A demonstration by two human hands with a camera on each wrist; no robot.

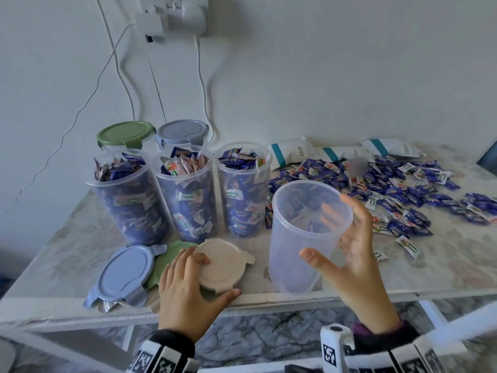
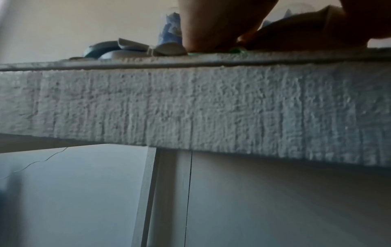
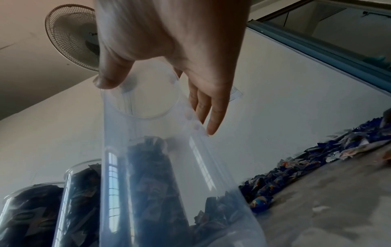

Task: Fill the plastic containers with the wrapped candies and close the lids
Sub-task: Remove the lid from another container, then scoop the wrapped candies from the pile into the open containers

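Wrist bands with black-and-white markers sat lowest in the head view, and from them both hands reached over the desk (image 1: 443, 267), a white, marble-patterned top on a white frame against a pale wall.

By size, the empty plastic container (image 1: 301, 238) came first: clear, upright at the front edge, tilted a little, no candies inside. The right hand (image 1: 357, 254) had its grip spread wide around the upper wall, thumb on the near side and fingers on the far side, seen through the plastic. Behind it stood three filled containers (image 1: 185, 195) in a row, heaped to the rim and still lidless, and behind those two more with a green lid and a grey-blue lid on.

Loose wrapped candies (image 1: 390, 195) lay scattered across the right of the desk, well within reach. The left hand (image 1: 188, 289) curled its grip round the beige lid (image 1: 223, 265), which lay on a green lid beside a blue lid (image 1: 123, 273).

I judged the step to be readying the last container for filling. Next would call for steadying it and scooping candies in by the handful; the beige lid could only go on after that.

Cables ran down the wall from a socket (image 1: 174, 14); a fan (image 3: 71, 36) showed in the right wrist view.
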